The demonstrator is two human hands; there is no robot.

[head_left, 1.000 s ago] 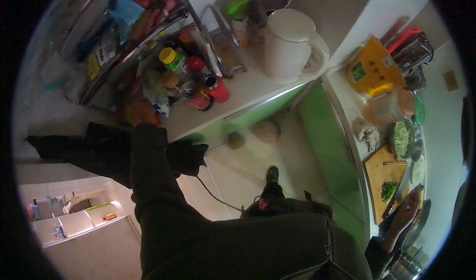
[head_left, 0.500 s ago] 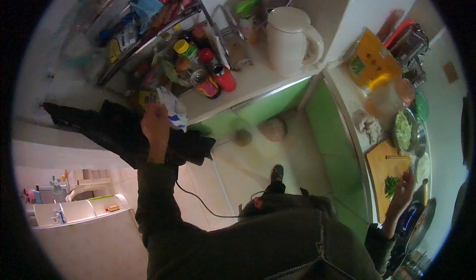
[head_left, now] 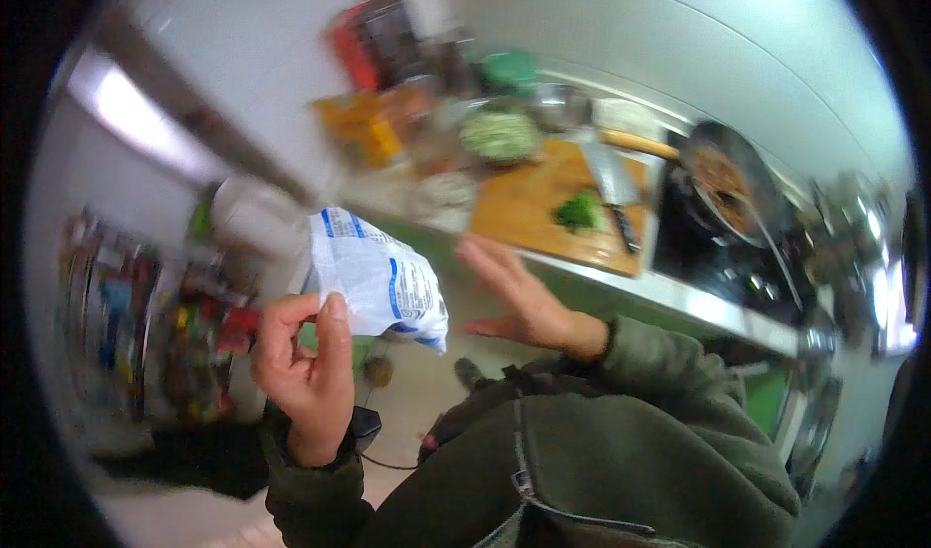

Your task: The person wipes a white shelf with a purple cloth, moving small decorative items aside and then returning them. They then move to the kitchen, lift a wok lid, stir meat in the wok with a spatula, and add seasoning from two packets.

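A white plastic packet point(head_left: 373, 272) with blue print hangs tilted in front of me. My left hand point(head_left: 308, 359) pinches one edge of it between thumb and fingers. To the packet's right, my right hand point(head_left: 524, 301) is open with its fingers stretched toward it, holding nothing and apart from it. Beyond that hand lies a wooden cutting board point(head_left: 514, 202) on the counter. Chopped green herbs point(head_left: 579, 211) and a cleaver point(head_left: 611, 177) with a dark handle rest on the board.
A wok point(head_left: 732, 175) with brown food and a ladle stands on the black stove point(head_left: 698, 257) at right. Behind the board are a bowl of shredded greens point(head_left: 499, 133) and a metal bowl point(head_left: 562, 107). A yellow pouch point(head_left: 359, 131), a pale kettle point(head_left: 254, 216) and blurred shelves are left.
I have turned from the shelf side toward the counter and stove. My left hand has brought the packet away from the shelf. My right hand has come in close to the packet.
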